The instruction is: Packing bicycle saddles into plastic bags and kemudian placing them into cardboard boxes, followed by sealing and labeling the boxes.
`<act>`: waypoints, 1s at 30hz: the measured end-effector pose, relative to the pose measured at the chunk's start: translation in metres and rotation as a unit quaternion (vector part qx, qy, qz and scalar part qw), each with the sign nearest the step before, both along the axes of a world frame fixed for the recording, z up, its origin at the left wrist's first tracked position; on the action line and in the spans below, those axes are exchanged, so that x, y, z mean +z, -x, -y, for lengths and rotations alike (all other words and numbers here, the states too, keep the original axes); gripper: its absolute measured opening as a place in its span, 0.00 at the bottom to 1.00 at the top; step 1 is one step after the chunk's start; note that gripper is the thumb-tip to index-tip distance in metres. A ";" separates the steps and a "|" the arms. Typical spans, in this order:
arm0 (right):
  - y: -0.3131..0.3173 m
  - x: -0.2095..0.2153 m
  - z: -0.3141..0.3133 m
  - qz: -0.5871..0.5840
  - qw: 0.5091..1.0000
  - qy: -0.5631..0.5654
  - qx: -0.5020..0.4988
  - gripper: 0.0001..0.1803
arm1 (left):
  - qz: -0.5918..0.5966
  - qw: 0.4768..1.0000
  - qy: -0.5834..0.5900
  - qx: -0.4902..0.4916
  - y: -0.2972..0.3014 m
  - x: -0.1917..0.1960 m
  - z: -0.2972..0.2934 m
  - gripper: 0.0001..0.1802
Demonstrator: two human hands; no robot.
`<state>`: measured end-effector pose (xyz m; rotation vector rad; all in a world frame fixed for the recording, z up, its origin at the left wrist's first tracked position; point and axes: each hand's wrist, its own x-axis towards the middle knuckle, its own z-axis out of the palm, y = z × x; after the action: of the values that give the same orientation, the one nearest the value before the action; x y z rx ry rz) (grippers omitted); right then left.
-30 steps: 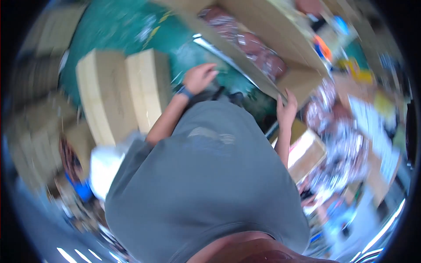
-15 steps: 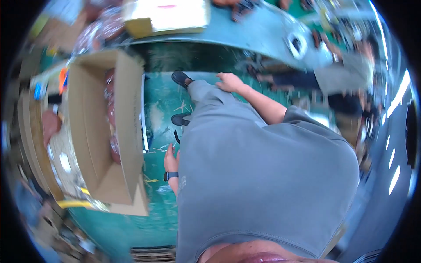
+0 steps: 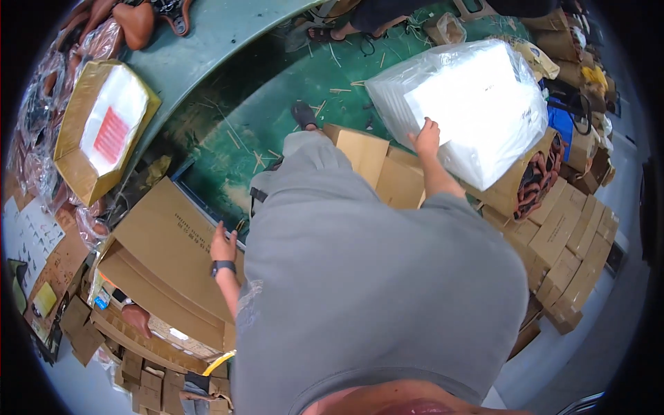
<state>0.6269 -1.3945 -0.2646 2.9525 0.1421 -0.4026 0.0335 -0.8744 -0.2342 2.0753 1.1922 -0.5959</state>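
My right hand (image 3: 426, 139) reaches forward and presses on the near edge of a big bundle of clear plastic bags (image 3: 470, 104) that lies on a stack of brown cartons (image 3: 387, 173). My left hand (image 3: 223, 245), with a dark watch on the wrist, hangs at my side against the edge of a large flat cardboard sheet (image 3: 166, 242). Its fingers look loosely apart with nothing in them. My grey shirt fills the middle of the view and hides my lower body.
An open carton (image 3: 104, 131) with a white and red sheet inside sits on a grey curved table at the upper left. Folded brown cartons (image 3: 567, 256) pile at the right. Another person's sandalled feet (image 3: 325, 31) stand on the green floor ahead.
I have turned round. The open box that was at my left is gone from beside me, and my right hand now rests on the plastic bundle.
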 end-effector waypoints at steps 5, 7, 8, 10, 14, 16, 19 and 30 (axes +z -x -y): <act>-0.052 -0.062 -0.023 0.043 0.998 0.039 -0.011 0.46 | 0.072 0.995 0.066 0.002 -0.123 0.028 -0.025 0.35; -0.090 -0.102 0.014 0.011 0.998 0.028 -0.059 0.30 | 0.103 0.988 0.118 -0.005 -0.153 0.026 -0.036 0.34; -0.111 -0.117 0.073 0.022 0.998 0.044 -0.050 0.30 | 0.115 0.984 0.133 0.005 -0.164 0.015 -0.035 0.34; -0.156 -0.111 0.104 -0.108 0.991 0.013 -0.078 0.27 | 0.120 0.987 0.107 -0.018 -0.172 0.005 -0.043 0.34; -0.089 -0.056 -0.009 -0.034 0.997 0.063 0.028 0.47 | 0.081 0.994 0.074 -0.010 -0.134 0.025 -0.063 0.33; -0.081 -0.047 -0.038 -0.072 0.985 0.146 0.058 0.55 | 0.054 0.993 0.100 0.009 -0.088 0.002 -0.064 0.34; -0.077 -0.072 -0.053 0.022 0.982 0.185 -0.029 0.53 | -0.051 0.992 0.063 -0.094 -0.066 -0.007 -0.078 0.34; -0.246 -0.089 0.164 0.349 0.931 0.089 -0.067 0.16 | 0.090 0.991 0.096 0.004 -0.075 -0.060 -0.043 0.32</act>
<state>0.8734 -1.5581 -0.3538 2.7333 -0.1741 0.5946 0.1085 -0.8317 -0.2945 1.9156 1.0004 -0.4883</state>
